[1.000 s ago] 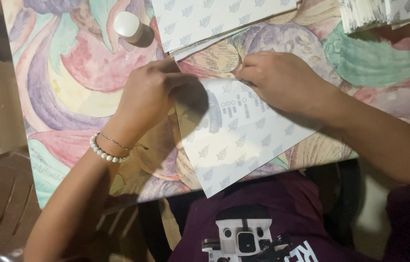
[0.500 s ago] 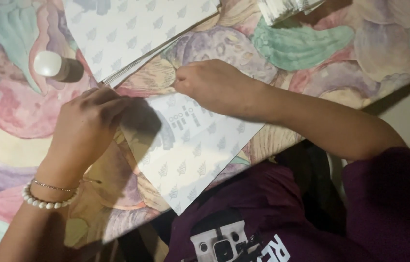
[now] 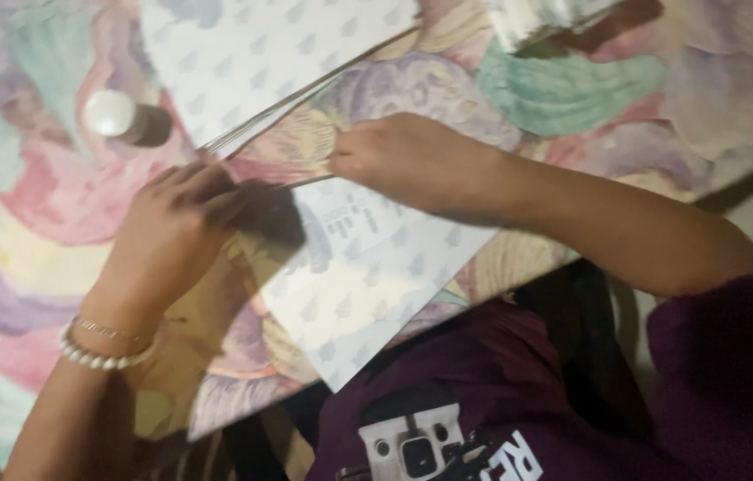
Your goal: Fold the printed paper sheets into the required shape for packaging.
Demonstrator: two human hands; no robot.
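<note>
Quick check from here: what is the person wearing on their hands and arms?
Both hands are bare, no gloves. The left hand has a white bead bracelet and a thin chain bracelet at the wrist. The right hand has a bare forearm and a dark maroon sleeve higher up.

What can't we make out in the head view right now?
- Left hand fingertips: lost in their own dark shadow on the patterned sheet.
- Right hand fingertips: curled under, so the grip on the sheet's top edge is unclear.
- Paper stack: cut off by the top edge.
- Small print on the sheet: blurred.
</note>
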